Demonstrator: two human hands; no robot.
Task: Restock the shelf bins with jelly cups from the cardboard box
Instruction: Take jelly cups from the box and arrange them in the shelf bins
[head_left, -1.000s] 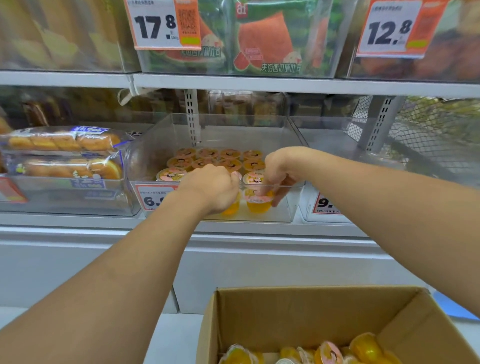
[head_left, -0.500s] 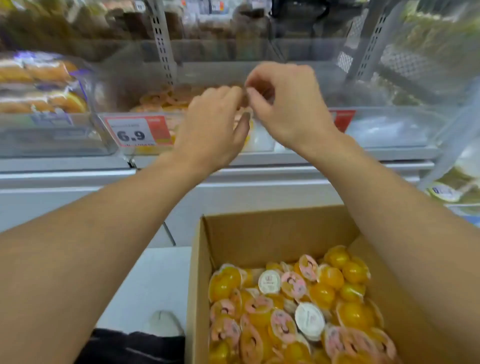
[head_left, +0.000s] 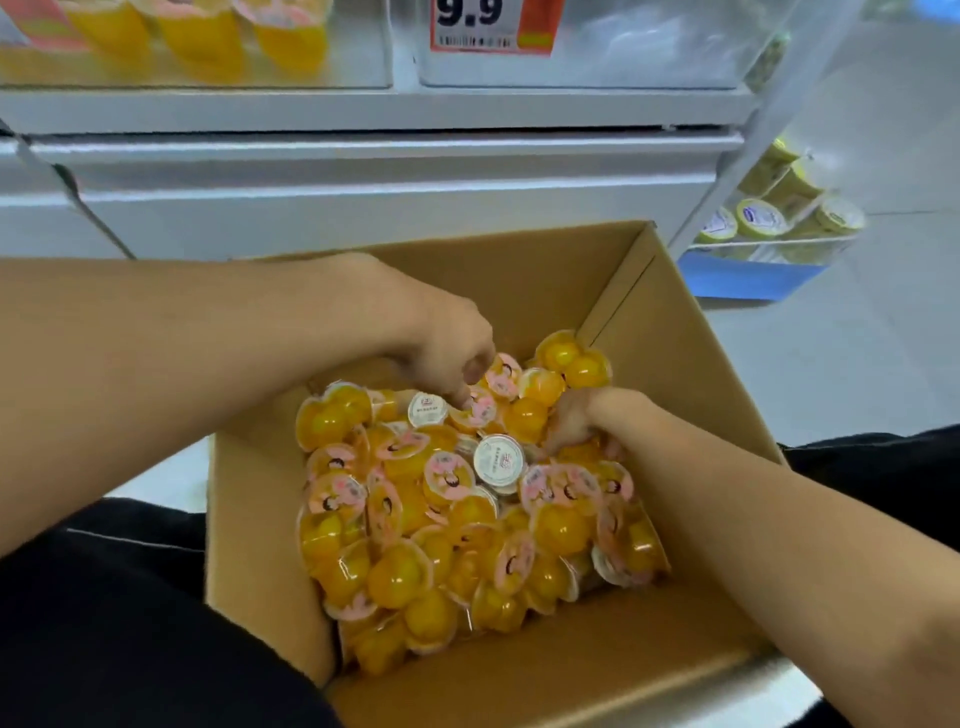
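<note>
Cardboard box (head_left: 670, 332) fills the centre and lower frame, flaps open, holding a loose heap of jelly cups (head_left: 457, 509) — dozens, too many and too overlapped to count; most are yellow with pink printed lids, two show plain white lids. Left hand (head_left: 441, 343), centre frame, is down at the far side of the heap with fingers curled and fingertips in among the cups near a pink lid; can't tell if it actually pinches one. Right hand (head_left: 582, 421), right of centre, has its fingers dug into the cups and hidden, so grip is unreadable. Shelf bin (head_left: 353, 62) at upper left shows three yellow cups behind its clear front. Second bin (head_left: 649, 57) at top centre carries a 9.9 price tag (head_left: 491, 26). Yellow-lidded tubs (head_left: 769, 218) sit on a low shelf at right edge, roughly six visible, blurred. Black clothing (head_left: 130, 623) flanks the box lower left and right.
</note>
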